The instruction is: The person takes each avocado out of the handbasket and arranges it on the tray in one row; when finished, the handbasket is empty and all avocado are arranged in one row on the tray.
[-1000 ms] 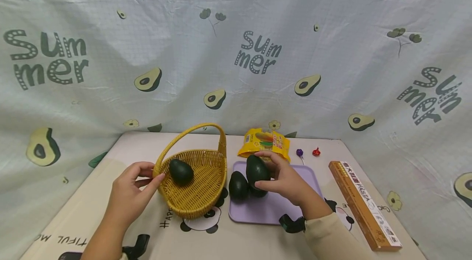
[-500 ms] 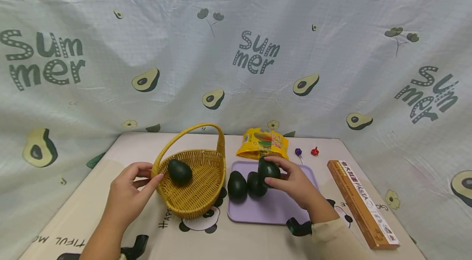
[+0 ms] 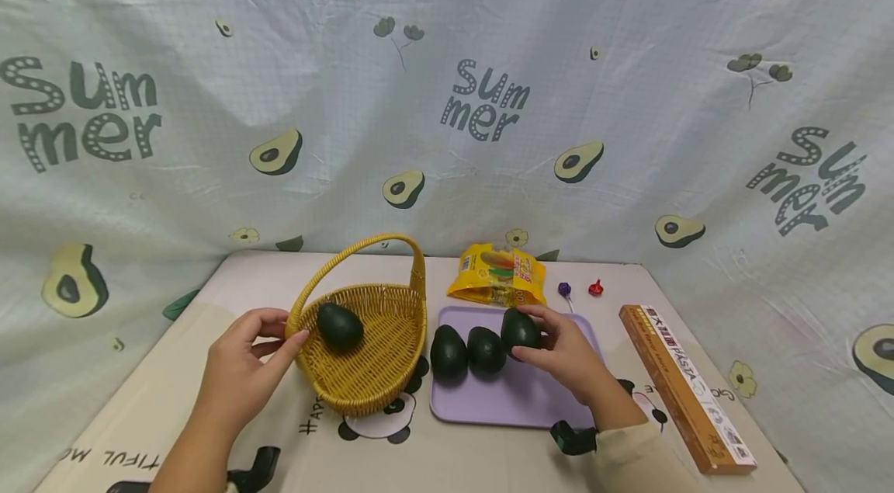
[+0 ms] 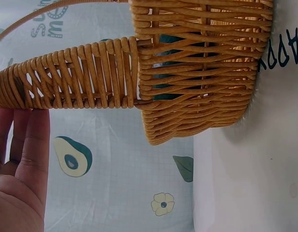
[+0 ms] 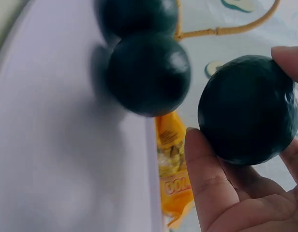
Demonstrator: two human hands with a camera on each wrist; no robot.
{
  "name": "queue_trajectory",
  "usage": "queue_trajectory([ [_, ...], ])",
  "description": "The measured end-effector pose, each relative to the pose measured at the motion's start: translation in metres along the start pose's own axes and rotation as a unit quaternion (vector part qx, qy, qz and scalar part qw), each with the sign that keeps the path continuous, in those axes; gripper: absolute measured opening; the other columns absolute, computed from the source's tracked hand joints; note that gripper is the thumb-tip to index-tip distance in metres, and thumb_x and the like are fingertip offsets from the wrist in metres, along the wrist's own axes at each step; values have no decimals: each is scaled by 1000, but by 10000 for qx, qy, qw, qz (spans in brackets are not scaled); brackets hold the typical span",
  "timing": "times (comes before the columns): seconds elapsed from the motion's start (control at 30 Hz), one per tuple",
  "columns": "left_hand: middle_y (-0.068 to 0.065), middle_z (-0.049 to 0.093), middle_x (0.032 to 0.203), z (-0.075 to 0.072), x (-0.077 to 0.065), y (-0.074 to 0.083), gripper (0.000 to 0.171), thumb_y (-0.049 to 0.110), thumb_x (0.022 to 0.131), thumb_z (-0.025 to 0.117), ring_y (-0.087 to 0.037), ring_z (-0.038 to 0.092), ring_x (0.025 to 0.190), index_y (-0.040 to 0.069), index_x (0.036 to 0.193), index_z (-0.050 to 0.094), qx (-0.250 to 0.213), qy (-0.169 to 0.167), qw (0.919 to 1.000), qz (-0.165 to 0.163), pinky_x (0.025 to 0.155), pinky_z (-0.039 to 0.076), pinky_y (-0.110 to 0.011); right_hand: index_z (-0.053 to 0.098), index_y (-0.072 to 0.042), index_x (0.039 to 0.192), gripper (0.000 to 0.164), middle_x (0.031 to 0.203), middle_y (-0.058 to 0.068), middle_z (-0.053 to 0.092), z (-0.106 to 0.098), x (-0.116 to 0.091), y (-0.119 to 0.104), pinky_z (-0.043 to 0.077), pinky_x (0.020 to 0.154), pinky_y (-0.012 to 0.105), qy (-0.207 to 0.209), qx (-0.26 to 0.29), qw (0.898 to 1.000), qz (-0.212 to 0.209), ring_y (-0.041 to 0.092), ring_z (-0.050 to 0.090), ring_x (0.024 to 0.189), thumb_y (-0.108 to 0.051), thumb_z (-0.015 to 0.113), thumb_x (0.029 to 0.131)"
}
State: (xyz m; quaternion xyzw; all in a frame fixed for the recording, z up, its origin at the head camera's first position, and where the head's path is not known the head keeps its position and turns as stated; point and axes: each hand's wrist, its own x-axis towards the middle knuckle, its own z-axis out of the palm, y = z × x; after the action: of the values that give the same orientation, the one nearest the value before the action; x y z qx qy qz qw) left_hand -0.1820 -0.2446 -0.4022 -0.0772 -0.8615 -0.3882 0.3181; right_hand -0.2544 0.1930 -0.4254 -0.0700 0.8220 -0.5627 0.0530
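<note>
My right hand (image 3: 564, 347) grips a dark green avocado (image 3: 521, 330) between thumb and fingers. In the right wrist view this avocado (image 5: 248, 110) hangs clear of the purple tray (image 5: 52, 145). Two more avocados, one at the tray's left edge (image 3: 449, 352) and one beside it (image 3: 486, 350), rest on the purple tray (image 3: 524, 400). On the left, my left hand (image 3: 244, 361) pinches the lower handle of a yellow wicker basket (image 3: 370, 392). Inside that basket, toward its left side, lies a single avocado (image 3: 340, 327). The left wrist view shows fingers against the woven handle (image 4: 81, 77).
Behind the tray is a yellow snack bag (image 3: 499, 274). A purple lollipop (image 3: 564, 289) and a small red-wrapped candy (image 3: 596, 288) lie at the back right. A long pasta box (image 3: 687, 388) stretches along the right side. A patterned curtain (image 3: 447, 89) hangs behind the table.
My right hand has moved right and slightly down with its avocado, from over the middle avocado to the right of it. The left hand and the basket stay in place.
</note>
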Motion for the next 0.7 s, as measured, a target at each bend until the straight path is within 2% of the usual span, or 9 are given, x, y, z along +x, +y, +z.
queue_trajectory([
  [0.27, -4, 67, 99, 1, 1, 0, 29, 6, 86, 83, 12, 57, 90, 5, 110, 66, -25, -9, 10000, 11, 77, 50, -1, 59, -24, 143, 67, 142, 12, 57, -2, 1, 20, 57, 94, 41, 245, -371, 9989, 139, 28, 65, 107, -23, 87, 82],
  [0.5, -4, 68, 98, -1, 0, 0, 28, 7, 87, 82, 13, 56, 89, 5, 109, 66, 9, 16, 10000, 10, 76, 50, -1, 55, -17, 146, 75, 143, 12, 58, 1, 2, 30, 55, 95, 41, 260, -458, 9984, 192, 26, 65, 105, -21, 89, 79],
  [0.7, -4, 68, 98, 0, 0, 1, 28, 7, 87, 82, 13, 56, 89, 5, 109, 66, -1, 4, 10000, 7, 76, 50, -1, 56, -13, 144, 75, 145, 13, 57, 3, 1, 36, 54, 98, 45, 359, -561, 9975, 252, 27, 65, 110, -20, 90, 78],
])
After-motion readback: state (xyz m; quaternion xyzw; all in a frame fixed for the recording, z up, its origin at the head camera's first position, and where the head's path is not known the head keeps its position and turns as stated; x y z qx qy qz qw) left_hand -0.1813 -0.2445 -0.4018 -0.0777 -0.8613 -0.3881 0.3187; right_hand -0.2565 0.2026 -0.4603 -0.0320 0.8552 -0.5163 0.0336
